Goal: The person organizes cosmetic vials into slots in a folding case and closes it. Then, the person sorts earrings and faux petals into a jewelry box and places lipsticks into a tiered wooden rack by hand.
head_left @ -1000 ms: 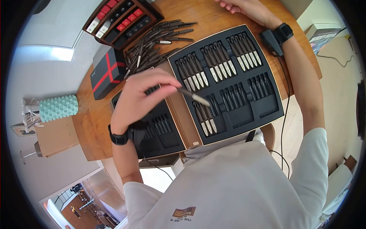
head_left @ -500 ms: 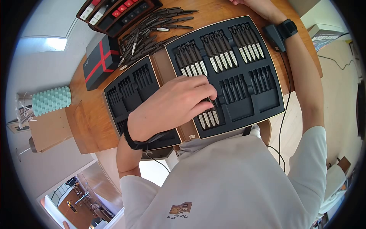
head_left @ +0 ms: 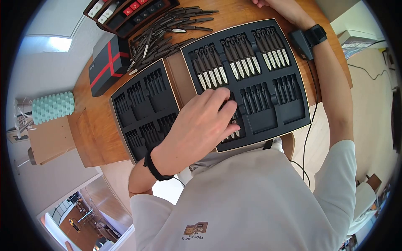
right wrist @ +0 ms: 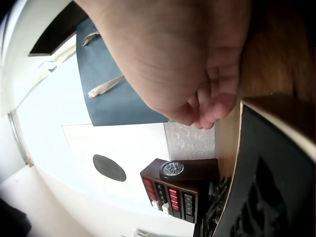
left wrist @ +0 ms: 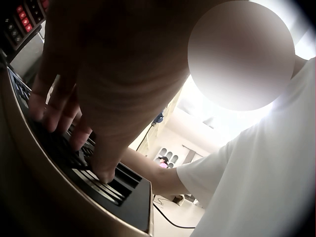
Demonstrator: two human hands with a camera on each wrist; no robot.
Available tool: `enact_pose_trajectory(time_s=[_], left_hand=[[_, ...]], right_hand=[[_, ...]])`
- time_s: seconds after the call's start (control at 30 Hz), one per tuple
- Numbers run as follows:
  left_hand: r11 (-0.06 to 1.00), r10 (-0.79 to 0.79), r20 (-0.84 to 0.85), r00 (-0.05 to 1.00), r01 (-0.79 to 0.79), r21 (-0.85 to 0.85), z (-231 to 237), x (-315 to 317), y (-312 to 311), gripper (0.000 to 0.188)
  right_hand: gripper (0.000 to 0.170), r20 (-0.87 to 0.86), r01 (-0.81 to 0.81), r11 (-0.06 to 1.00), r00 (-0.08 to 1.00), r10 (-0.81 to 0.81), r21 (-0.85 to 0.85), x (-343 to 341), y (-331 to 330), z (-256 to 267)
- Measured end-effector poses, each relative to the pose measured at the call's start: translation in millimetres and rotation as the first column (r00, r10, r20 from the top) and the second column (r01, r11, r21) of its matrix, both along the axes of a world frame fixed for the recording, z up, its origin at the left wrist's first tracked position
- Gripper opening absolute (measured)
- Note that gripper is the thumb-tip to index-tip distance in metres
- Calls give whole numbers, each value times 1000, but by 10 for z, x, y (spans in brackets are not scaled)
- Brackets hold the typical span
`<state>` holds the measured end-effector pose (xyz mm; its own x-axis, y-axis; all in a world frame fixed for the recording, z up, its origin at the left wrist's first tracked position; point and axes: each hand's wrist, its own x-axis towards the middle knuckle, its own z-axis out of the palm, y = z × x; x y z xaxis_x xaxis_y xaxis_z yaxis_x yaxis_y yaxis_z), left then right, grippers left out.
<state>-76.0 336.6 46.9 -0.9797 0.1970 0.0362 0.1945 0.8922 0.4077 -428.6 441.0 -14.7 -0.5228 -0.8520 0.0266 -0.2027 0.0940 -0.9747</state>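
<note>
My left hand [head_left: 203, 121] lies over the lower left group of slots in the right half of a black case [head_left: 264, 121]. In the left wrist view its thumb [left wrist: 105, 174] presses down at the pale ends of slim dark sticks [left wrist: 94, 181], and the other fingers reach farther up the case. Thumb and forefinger are apart; the hand covers much of that group. Above it, sticks with white printed ends [head_left: 212, 78] stand in three groups. Beyond the case my right hand [right wrist: 182, 64] rests on the wooden table, holding nothing, fingers loosely bent.
Many loose dark sticks [head_left: 161, 35] lie heaped behind the case. The case's left half [head_left: 144, 111] has bare slots. A dark box with a red ribbon [head_left: 109, 65] and a wooden rack of red, white and black blocks [head_left: 125, 23] stand at the back left.
A second ago my left hand pinched one stick above the case; it came down right onto the lower left slots and now presses there. The right hand stays by the far table edge.
</note>
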Motion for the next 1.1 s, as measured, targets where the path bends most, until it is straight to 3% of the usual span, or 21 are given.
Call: enact_pose_trajectory(time_s=[0.13, 0.23, 0.27, 0.4, 0.7, 0.77, 0.93, 1.1], left_hand=[[996, 28, -19, 999, -29, -81, 7, 147, 114, 48], [954, 4, -32, 999, -13, -300, 18, 283, 216, 57], [954, 11, -36, 999, -22, -299, 20, 317, 245, 57], [969, 78, -37, 996, -84, -233, -52, 425, 375, 54], [955, 287, -205, 936, -297, -16, -273, 396, 415, 41], [957, 290, -184, 939, -283, 63, -234, 375, 369, 38], [968, 248, -148, 957, -241, 64, -186, 291, 297, 36], [969, 223, -44, 974, -216, 122, -194, 258, 237, 35]], right_hand=[[33, -14, -10, 1000, 1000, 9, -14, -10, -6, -37], [33, -39, -22, 999, 999, 21, -29, -18, -7, -61], [33, -43, -30, 999, 999, 28, -28, -30, -14, -55], [34, -64, -26, 1000, 998, 26, 12, 5, -19, -26], [32, -56, -17, 999, 998, 20, 45, 34, -36, 2], [32, -48, -8, 998, 999, 10, 60, 55, -26, -14], [32, -64, 11, 999, 998, -9, 36, 69, -37, -5], [36, -95, -37, 998, 995, 33, -44, -156, -77, -353]])
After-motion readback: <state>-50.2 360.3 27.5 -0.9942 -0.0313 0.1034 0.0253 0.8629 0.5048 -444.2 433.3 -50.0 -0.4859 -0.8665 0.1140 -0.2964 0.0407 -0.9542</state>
